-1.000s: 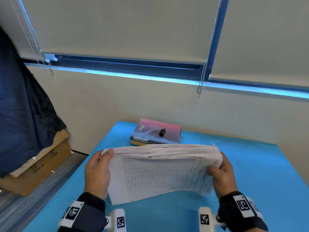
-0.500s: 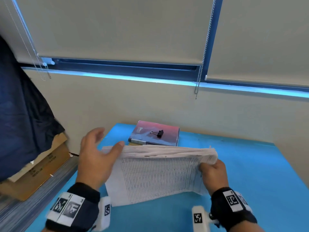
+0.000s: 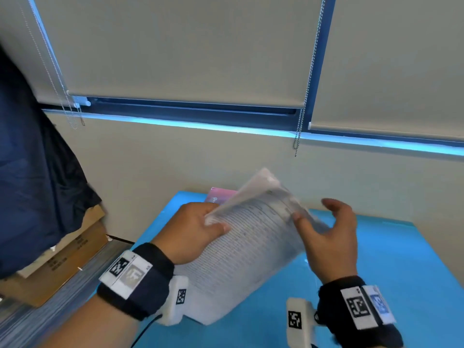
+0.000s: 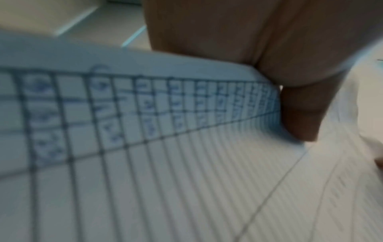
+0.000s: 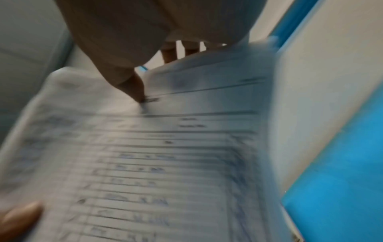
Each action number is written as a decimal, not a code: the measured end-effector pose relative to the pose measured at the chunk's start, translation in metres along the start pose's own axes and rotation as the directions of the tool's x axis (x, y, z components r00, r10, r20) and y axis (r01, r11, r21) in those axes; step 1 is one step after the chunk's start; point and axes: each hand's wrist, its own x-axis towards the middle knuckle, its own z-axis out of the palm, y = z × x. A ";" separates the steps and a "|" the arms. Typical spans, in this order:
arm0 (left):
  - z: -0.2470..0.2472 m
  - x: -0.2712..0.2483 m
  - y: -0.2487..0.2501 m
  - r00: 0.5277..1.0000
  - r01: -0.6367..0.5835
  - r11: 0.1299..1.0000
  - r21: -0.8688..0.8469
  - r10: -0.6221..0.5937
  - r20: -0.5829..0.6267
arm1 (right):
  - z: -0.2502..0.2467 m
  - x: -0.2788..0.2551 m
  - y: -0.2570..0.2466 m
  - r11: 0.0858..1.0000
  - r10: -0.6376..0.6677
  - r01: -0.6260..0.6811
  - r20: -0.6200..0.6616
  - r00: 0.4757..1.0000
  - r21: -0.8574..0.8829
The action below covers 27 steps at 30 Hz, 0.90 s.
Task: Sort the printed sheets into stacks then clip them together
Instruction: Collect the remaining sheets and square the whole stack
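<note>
A thick stack of printed table sheets [image 3: 251, 249] is tilted up over the blue table, its far corner raised and blurred. My left hand [image 3: 211, 223] grips the stack's left edge, thumb on top and fingers underneath. In the left wrist view that thumb [image 4: 300, 111] presses on the gridded top sheet [image 4: 165, 163]. My right hand [image 3: 313, 214] is at the stack's right edge with fingers spread; only its thumb [image 5: 132, 88] touches the top sheet [image 5: 155, 163]. The binder clip is hidden behind the sheets.
A pink-covered book [image 3: 221, 197] lies at the table's far edge, mostly behind the sheets. The blue table [image 3: 401, 259] extends to the right and meets the wall at the back. A cardboard box [image 3: 62, 267] and dark cloth [image 3: 32, 172] are at the left, off the table.
The stack has swung from lying broadside to pointing away, far corner lifted. My left hand took hold of its left edge again. My right hand let go and opened, with only the thumb touching.
</note>
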 end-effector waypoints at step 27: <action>0.043 -0.025 -0.018 0.899 -0.104 0.759 -0.642 -0.205 -0.388 | 0.031 -0.031 -0.021 0.905 -0.060 -0.007 0.145 0.988 0.424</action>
